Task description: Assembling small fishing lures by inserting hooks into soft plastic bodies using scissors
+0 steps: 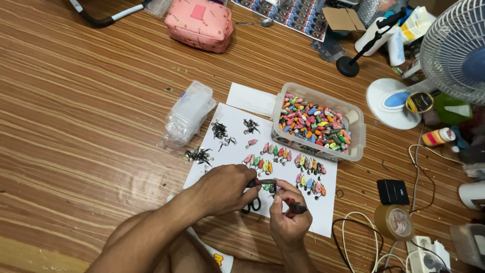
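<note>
- Closest to the camera, over the near edge of the white paper sheet (283,202), both hands are meeting around one small lure (273,189).
- Left hand (225,189) is closing around dark pliers (266,181), whose tip is pointing right and touching the small lure; the loop handles are hanging below the fingers.
- Right hand (289,215) is pinching that small lure between thumb and fingertips, and a red-handled tool (294,207) is lying tucked in the same palm; whether it is gripped firmly I cannot tell.
- My judgement for doing this well: the right fingers should be keeping the piece steady and low over the paper, so anything dropped is landing on white and not on the wooden floor (91,101).
- Pliers should be biting only the metal eye, not the painted body, and turning gently.
- Just beyond the hands, finished lures (309,163) are lying in short rows on the paper.
- Further left, dark heaps of hooks (219,129) are sitting near a stack of clear bags (189,112); reaching across them is risking a snag.
- Beyond the rows, a clear plastic box (356,132) is holding many coloured lures.
- Farthest off, a pink pouch (200,24) and a white fan (454,50) are standing well apart from the work.
</note>
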